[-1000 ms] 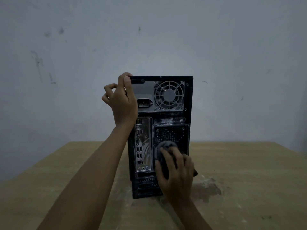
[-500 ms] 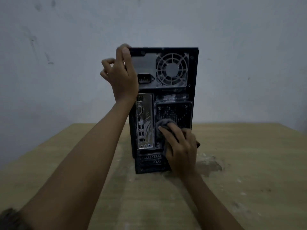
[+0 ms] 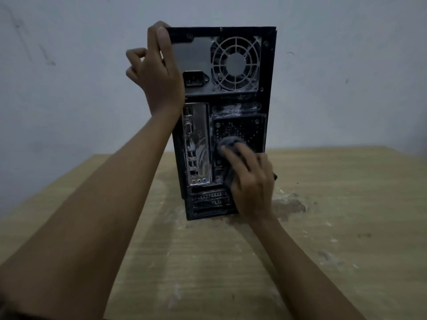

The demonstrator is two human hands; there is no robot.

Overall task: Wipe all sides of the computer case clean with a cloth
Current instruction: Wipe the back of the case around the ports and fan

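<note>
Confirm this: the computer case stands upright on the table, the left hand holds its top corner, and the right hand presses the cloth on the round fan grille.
One slip: in the head view the right hand presses the cloth on the perforated vent lower down, below the round fan grille. The rest is right.

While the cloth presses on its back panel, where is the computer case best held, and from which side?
Its top left corner, from the left, where the left hand pinches it. The computer case stands tall and upright on the table, so a high hold likely resists tipping.
</note>
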